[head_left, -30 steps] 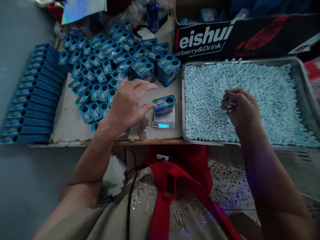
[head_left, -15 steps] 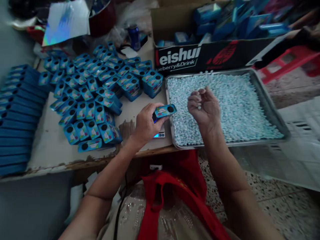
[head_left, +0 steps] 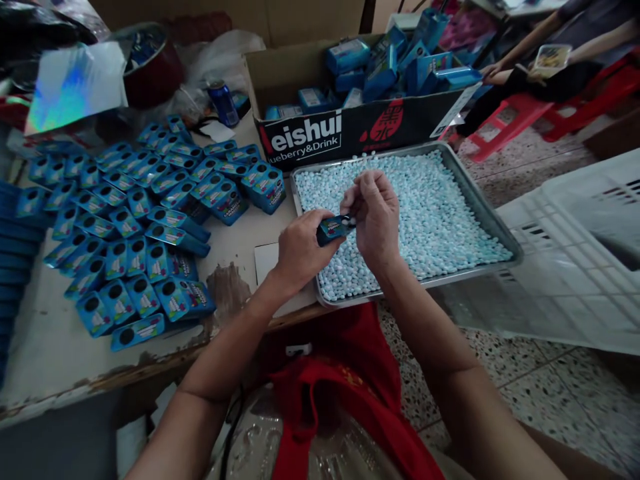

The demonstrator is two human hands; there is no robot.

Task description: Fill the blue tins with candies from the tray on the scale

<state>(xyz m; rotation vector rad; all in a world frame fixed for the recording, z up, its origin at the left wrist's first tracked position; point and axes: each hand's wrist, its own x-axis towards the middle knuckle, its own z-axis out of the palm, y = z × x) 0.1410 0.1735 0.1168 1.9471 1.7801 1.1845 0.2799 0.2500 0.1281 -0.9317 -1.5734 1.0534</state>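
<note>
Left hand: the left hand (head_left: 303,248) is closed around one box (head_left: 333,230), with fingers and thumb on its two sides.
Box: it is tilted, over the left part of the tray (head_left: 485,200), its hole toward the right hand (head_left: 375,217).
Right hand: its fingers curl at the hole; I cannot tell if they pinch some candies.
Candies (head_left: 430,207): they cover the tray's bottom.
Other boxes (head_left: 140,201): they stand crowded, left of the tray.
Carton (head_left: 357,132): it is just behind the tray.
</note>
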